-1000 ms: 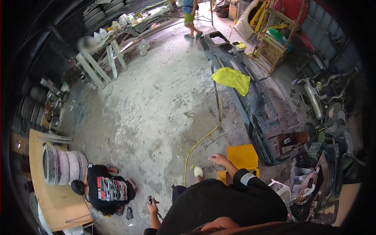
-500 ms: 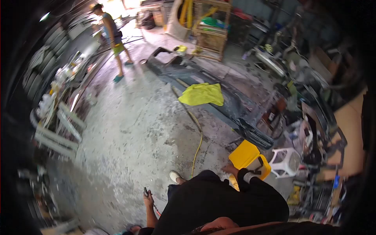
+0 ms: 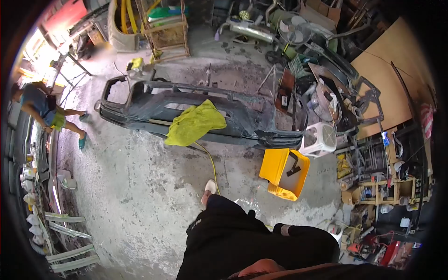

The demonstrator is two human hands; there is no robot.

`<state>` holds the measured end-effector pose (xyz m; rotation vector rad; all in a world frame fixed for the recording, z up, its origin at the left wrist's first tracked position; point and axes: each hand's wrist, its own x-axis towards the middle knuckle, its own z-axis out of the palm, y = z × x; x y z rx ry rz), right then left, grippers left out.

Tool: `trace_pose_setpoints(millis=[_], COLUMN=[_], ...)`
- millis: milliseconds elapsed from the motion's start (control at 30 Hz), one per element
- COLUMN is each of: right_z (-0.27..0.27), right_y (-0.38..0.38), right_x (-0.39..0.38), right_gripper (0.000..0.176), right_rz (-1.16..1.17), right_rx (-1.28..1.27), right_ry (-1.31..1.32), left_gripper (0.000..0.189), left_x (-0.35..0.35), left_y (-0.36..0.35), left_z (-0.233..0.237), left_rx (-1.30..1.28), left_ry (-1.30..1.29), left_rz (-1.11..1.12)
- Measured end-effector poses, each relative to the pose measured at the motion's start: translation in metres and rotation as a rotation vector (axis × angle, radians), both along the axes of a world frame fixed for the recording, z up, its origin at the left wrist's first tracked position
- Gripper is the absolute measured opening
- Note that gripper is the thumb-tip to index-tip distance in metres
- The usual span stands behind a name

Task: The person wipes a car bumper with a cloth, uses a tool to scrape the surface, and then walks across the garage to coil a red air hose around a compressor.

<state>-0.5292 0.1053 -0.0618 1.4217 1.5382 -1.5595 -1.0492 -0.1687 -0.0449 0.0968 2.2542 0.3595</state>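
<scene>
Neither of my hands shows now. My right sleeve ends in a cuff near my waist, and the hand beyond it is hidden. My left hand is out of sight behind or below my dark clothes. In front of my light shoe, a dark car bumper lies across the floor with a yellow-green cloth draped over it. A yellow hose runs from under the cloth toward my foot. To the right stands a yellow bin with a dark tool inside.
A white plastic stool is beside the bin. Another person bends at the far left. Metal strips lie lower left. Shelves with parts line the right, and a wooden rack stands at the back.
My view has turned right, so the bumper and bin sit further left. My left hand, which held a small dark thing, and my right hand have left view. The other person has bent over.
</scene>
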Motion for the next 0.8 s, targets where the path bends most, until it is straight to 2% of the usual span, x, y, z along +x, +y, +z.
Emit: trace_pose_setpoints(millis=[300,500,600,667,700,733,767,800], right_z=[0.058,0.05,0.029,-0.004,-0.038,-0.096,-0.151,-0.084], right_y=[0.053,0.009,-0.03,-0.066,-0.095,-0.137,-0.178,-0.091], right_x=[-0.003,-0.042,-0.058,-0.072,-0.082,-0.088,-0.11,-0.144], right_gripper=[0.036,0.035,0.035,0.035,0.035,0.035,0.034,0.043], right_rz=[-0.318,-0.463,-0.496,-0.483,-0.47,-0.486,-0.653,-0.223], right_rx=[0.046,0.063,0.037,0.034,0.075,0.196,0.536,0.283], right_ry=[-0.12,-0.104,-0.08,-0.013,0.089,0.287,0.687,0.426], left_gripper=[0.036,0.033,0.032,0.031,0.03,0.03,0.029,0.029], left_x=[-0.087,-0.142,-0.173,-0.198,-0.213,-0.228,-0.244,-0.26], left_y=[0.089,0.144,0.171,0.192,0.202,0.215,0.23,0.25], left_z=[0.008,-0.002,-0.002,0.0,0.002,0.004,0.003,0.007], left_rx=[0.062,0.015,-0.016,-0.031,-0.041,-0.054,-0.065,-0.08], left_ry=[-0.052,-0.095,-0.12,-0.135,-0.139,-0.146,-0.149,-0.155], left_rz=[-0.032,-0.243,-0.362,-0.464,-0.533,-0.629,-0.729,-0.846])
